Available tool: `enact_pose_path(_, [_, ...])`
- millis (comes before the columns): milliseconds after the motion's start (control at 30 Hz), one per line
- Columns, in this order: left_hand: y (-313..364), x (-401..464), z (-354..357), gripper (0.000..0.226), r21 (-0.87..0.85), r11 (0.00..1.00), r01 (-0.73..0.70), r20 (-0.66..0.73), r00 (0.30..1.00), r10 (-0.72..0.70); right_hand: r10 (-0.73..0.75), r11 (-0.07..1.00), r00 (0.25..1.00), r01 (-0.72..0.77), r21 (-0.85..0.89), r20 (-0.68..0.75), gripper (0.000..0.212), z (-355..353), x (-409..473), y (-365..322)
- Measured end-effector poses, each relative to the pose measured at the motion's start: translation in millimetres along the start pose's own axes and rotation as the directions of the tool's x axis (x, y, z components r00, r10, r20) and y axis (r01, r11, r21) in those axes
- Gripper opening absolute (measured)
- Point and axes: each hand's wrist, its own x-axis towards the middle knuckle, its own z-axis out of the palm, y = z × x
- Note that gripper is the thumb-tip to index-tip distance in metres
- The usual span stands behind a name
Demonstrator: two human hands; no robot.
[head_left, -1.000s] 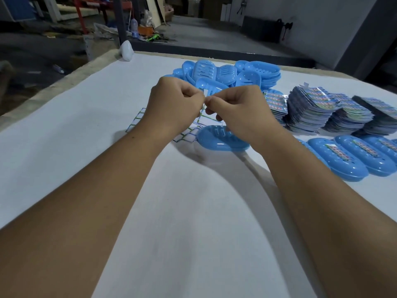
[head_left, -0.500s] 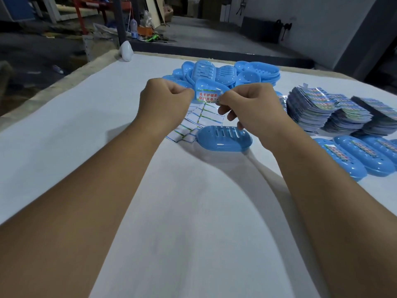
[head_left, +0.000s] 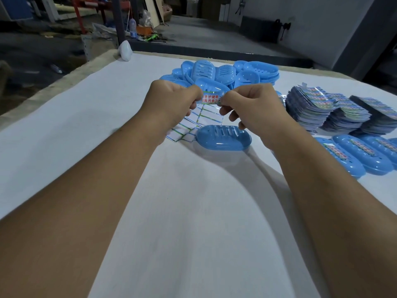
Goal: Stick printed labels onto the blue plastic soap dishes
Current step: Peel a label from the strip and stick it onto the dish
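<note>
Head view: at the far left corner of the white cloth-covered table point(head_left: 90, 117) lies a small white rounded object point(head_left: 125, 50). Toward the middle, the left hand point(head_left: 171, 100) pinches one end of a printed label with red lettering point(head_left: 211, 99), held above the cloth; the right hand point(head_left: 250, 106) pinches its other end. Under the hands lie used white backing strips point(head_left: 189, 125) and one upturned blue plastic soap dish point(head_left: 223, 137). Behind, near the far edge, is a heap of unlabelled blue dishes point(head_left: 225, 72). Along the right edge sit stacks of printed labels point(head_left: 326, 108) and labelled blue dishes point(head_left: 361, 153).
</note>
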Motion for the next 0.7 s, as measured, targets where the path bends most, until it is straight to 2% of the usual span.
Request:
enact_pose_path(200, [-3.1, 0.2, 0.6, 0.018, 0.068, 0.997, -0.033, 0.011, 0.999, 0.033, 0.016, 0.999, 1.0, -0.016, -0.039, -0.009, 0.021, -2.3, -0.7, 1.7])
enact_pose_path(300, [-1.4, 0.3, 2.0, 0.022, 0.039, 0.999, -0.015, -0.009, 1.0, 0.015, 0.012, 0.999, 1.0, -0.013, -0.03, -0.024, 0.021, -2.4, -0.8, 2.1])
enact_pose_path(500, [2.0, -0.4, 4.1, 0.044, -0.011, 1.0, -0.007, -0.008, 1.0, 0.007, 0.013, 1.0, 1.0, -0.014, -0.02, -0.028, 0.021, -1.7, -0.3, 2.7])
enact_pose_path(700, [-2.6, -1.9, 0.5, 0.02, 0.11, 0.991, -0.069, 0.03, 0.997, 0.067, 0.023, 0.999, 0.999, -0.024, -0.024, -0.026, 0.021, -2.1, -0.6, 2.8])
